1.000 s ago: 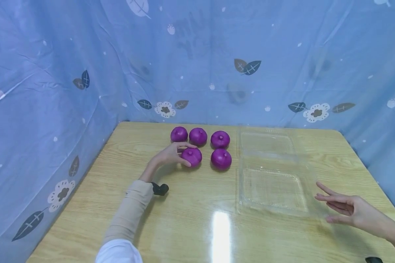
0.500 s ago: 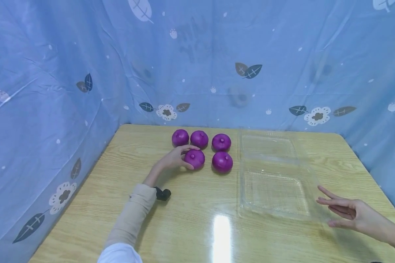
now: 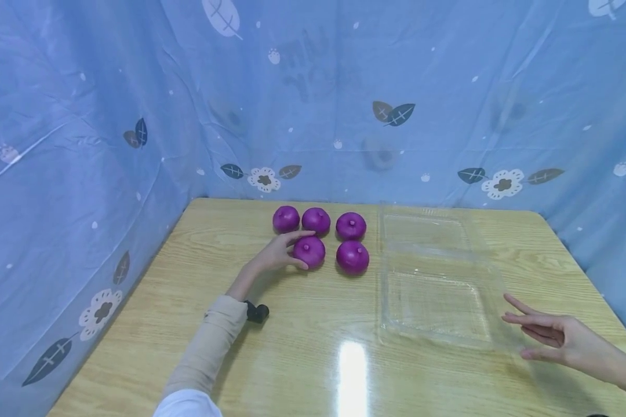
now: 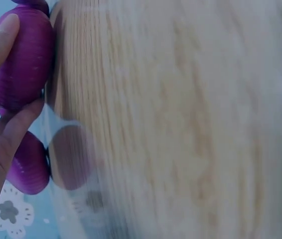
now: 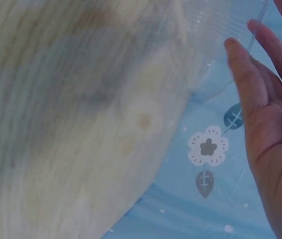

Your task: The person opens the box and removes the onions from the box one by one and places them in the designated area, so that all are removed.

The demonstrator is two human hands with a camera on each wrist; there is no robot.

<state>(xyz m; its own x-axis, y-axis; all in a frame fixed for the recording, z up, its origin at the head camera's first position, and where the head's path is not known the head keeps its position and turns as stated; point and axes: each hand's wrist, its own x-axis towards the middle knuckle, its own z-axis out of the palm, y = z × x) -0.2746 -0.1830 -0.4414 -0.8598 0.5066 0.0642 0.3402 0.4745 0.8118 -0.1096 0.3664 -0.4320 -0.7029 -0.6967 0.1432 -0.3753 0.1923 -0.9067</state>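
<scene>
My left hand (image 3: 275, 253) holds a purple onion (image 3: 310, 252) by its sides, with thumb in front and fingers behind. In the left wrist view that onion (image 4: 24, 59) sits low at the table, between the thumb and fingers. Another onion (image 3: 352, 258) stands just right of it. Three more onions, among them a middle one (image 3: 316, 220), line up behind. My right hand (image 3: 563, 341) hovers by the right side of an opened clear plastic clamshell box (image 3: 433, 301), its fingers stretched out and holding nothing. The right wrist view shows those fingers near the box's edge (image 5: 225, 84).
The wooden table (image 3: 292, 359) carries the onions left of the clear box, whose lid (image 3: 422, 229) lies folded back toward the rear edge. A blue patterned curtain (image 3: 313, 116) hangs behind the table and along both sides. Glare marks the table's front.
The head view has shifted slightly. My left hand has edged the held onion a little to the right, and its stem has turned slightly. The right hand stays about where it was.
</scene>
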